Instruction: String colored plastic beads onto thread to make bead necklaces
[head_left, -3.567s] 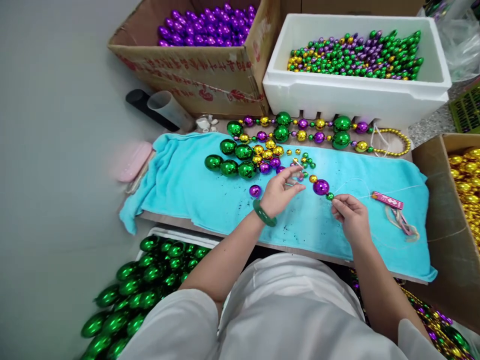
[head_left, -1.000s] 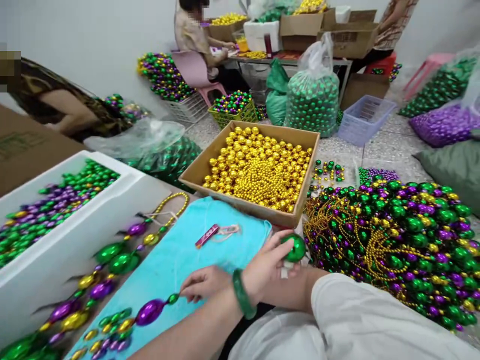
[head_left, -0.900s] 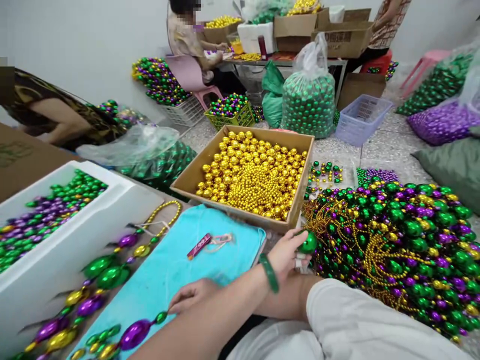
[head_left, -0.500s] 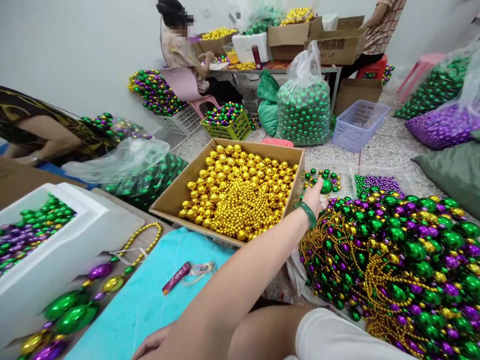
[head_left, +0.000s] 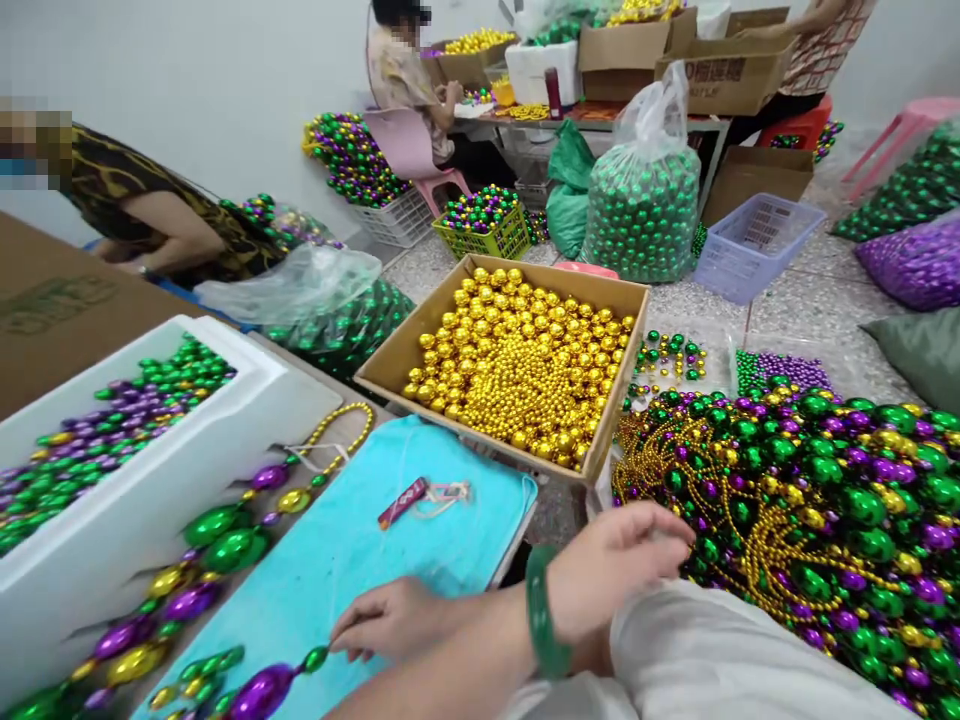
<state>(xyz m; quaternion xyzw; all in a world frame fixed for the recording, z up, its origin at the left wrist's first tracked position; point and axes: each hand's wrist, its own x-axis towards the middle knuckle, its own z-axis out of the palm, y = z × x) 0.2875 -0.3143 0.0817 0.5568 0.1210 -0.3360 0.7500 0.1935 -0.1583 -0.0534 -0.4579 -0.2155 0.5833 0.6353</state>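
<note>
My arms cross over my lap. My left hand [head_left: 626,550], with a green bangle on its wrist, hovers above my white sleeve. Its fingers are curled and slightly blurred, hiding whatever may be inside. Lower left, my right hand [head_left: 390,615] pinches the end of a bead string [head_left: 262,690], beside a small green bead. A big purple bead and smaller green and gold beads lie along it on the turquoise cloth [head_left: 330,560]. To the right of my left hand spreads a large heap of finished-looking bead necklaces [head_left: 832,500] in green, purple and gold.
A cardboard box [head_left: 630,370] of gold beads stands ahead. Left of the cloth are a white foam box [head_left: 142,470] of beads and a large-bead necklace [head_left: 232,545]. A small maroon object [head_left: 403,503] lies on the cloth. Other people sit left and at the back.
My left hand has drawn back from the loose beads beyond the box, down toward my lap. My right hand has come into clearer view, holding the bead string. The view has shifted left.
</note>
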